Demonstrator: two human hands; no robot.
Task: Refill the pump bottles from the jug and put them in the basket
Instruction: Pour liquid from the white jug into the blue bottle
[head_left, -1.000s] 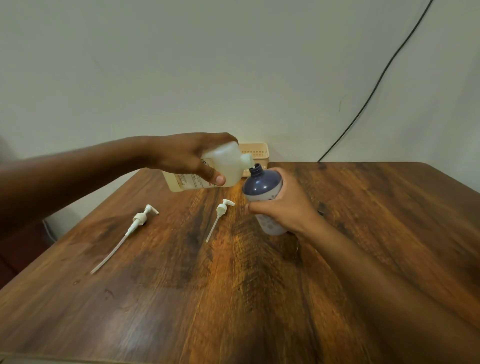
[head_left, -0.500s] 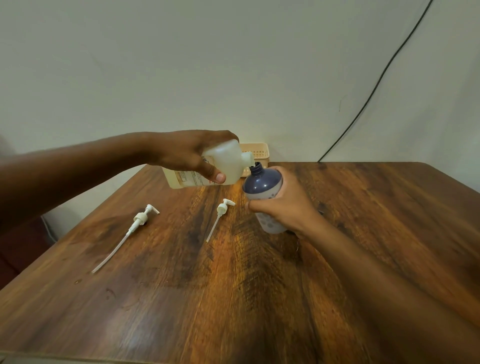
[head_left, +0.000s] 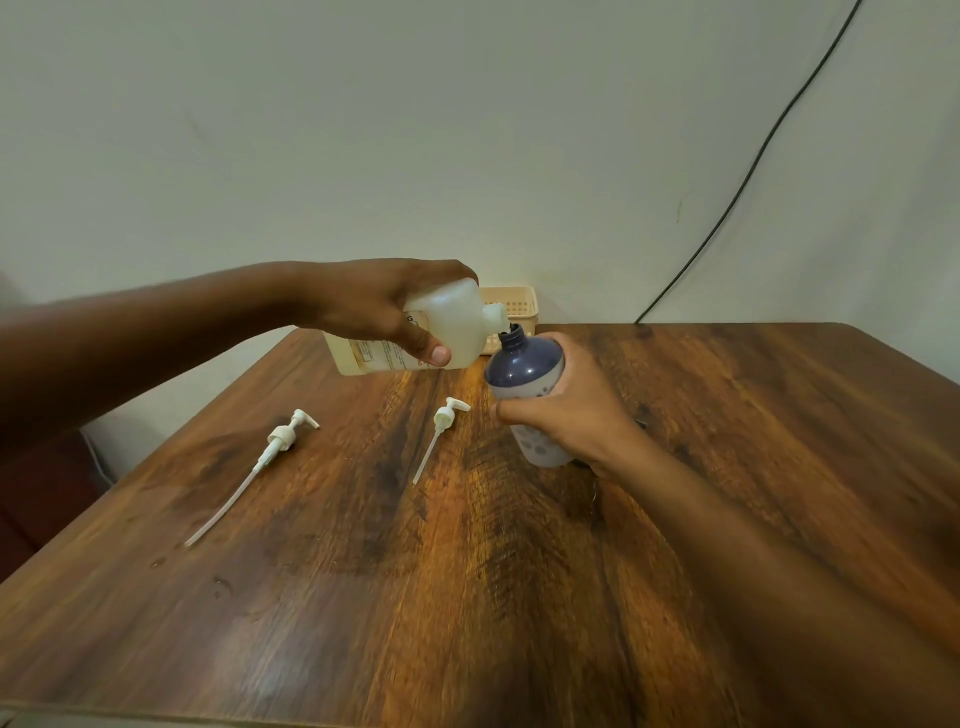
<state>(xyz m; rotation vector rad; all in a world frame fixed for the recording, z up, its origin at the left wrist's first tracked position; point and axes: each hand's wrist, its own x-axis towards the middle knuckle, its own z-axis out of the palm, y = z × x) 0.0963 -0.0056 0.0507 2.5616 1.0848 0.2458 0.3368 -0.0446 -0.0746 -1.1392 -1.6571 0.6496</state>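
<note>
My left hand (head_left: 382, 304) grips a translucent white jug (head_left: 454, 325), tipped on its side above the table with its spout over the mouth of a dark blue pump bottle (head_left: 524, 366). My right hand (head_left: 569, 410) is wrapped around that bottle's lower body, and the bottle leans toward the jug with its neck open. Two white pump heads with long dip tubes lie on the wood: one at the left (head_left: 283, 441), one (head_left: 445, 418) just left of the bottle. A small beige basket (head_left: 517, 304) stands at the far edge against the wall, partly hidden by the jug.
The wooden table (head_left: 467, 571) fills the lower view, its front edge at the bottom of the frame. A black cable (head_left: 748, 176) runs down the pale wall to the table's far edge at the right.
The jug has tipped slightly further and its spout has come closer to the bottle's neck. Both hands keep their grips in nearly the same places.
</note>
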